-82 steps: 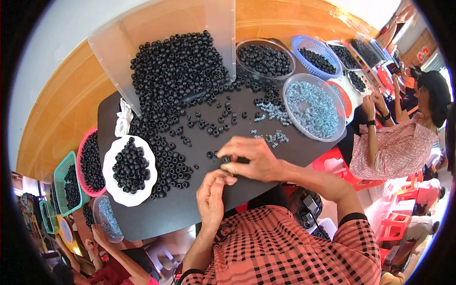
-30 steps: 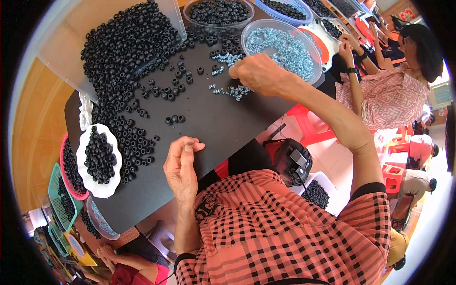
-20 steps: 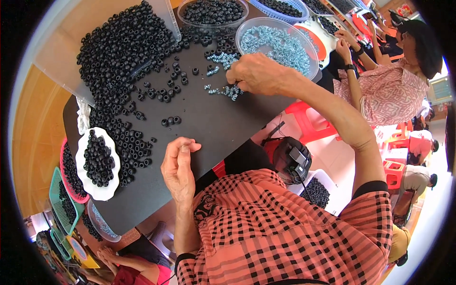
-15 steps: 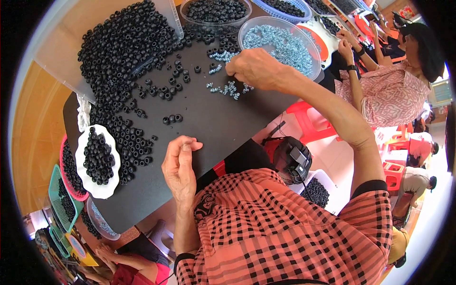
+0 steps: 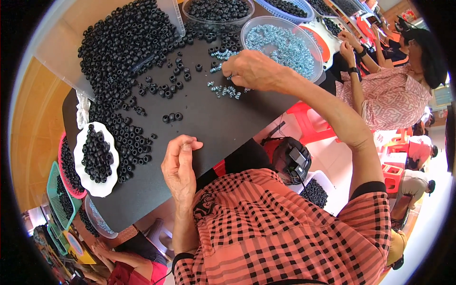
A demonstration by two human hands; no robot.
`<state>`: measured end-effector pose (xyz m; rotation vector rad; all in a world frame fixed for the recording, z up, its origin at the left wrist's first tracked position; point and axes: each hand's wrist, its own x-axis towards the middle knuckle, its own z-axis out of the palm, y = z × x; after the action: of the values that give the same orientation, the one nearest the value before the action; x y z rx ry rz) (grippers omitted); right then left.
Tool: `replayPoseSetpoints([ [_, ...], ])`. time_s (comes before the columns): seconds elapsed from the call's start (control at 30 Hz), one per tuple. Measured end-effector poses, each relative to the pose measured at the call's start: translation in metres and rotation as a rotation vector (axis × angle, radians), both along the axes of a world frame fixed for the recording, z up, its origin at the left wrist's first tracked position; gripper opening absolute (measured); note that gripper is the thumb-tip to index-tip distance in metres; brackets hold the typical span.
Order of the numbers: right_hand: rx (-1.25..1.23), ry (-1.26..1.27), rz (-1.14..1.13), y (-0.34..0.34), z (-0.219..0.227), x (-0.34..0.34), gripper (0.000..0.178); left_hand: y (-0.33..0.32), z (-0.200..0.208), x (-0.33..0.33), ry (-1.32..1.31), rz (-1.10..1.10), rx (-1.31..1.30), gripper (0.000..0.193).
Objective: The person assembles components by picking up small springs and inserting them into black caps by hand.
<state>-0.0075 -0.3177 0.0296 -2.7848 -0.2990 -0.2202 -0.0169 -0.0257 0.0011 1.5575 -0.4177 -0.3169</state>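
Note:
My right hand reaches over the dark table with its fingers bent down and pinched together, among small silvery-blue coiled springs scattered on the tabletop. Whatever is between its fingertips is hidden. A clear round tub of the same springs stands just beyond it. My left hand is held above the near part of the table, its fingers curled and the thumb pressed against them. I cannot make out anything in that grip. Nearest to it on the tabletop lie several small black hollow caps.
A tipped clear bin spills black caps across the far left. A white scalloped plate of caps sits at the left edge. Behind are a clear bowl and a blue basket. A co-worker sits at the right.
My right hand has shifted slightly left and nearer, with its fingers over the loose springs. My left hand looks the same. The view has moved a little.

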Motion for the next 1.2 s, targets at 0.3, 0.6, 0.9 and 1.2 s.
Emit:
replayPoseSetpoints([
  [0.3,0.429,-0.008,0.006,0.042,0.025,-0.003,0.017,0.002,0.0,-0.001,0.048,0.014,0.008,0.018],
  [0.6,0.532,-0.049,0.061,0.067,0.009,-0.015,0.014,0.002,-0.003,0.002,-0.027,0.003,-0.013,0.017],
  [0.9,0.469,-0.084,0.113,0.08,-0.012,-0.022,0.009,0.007,-0.009,0.005,0.264,0.01,-0.404,0.017],
  [1.2,0.277,-0.133,0.141,0.106,-0.018,-0.018,0.016,0.005,-0.009,0.006,0.221,0.014,-0.344,0.017],
])
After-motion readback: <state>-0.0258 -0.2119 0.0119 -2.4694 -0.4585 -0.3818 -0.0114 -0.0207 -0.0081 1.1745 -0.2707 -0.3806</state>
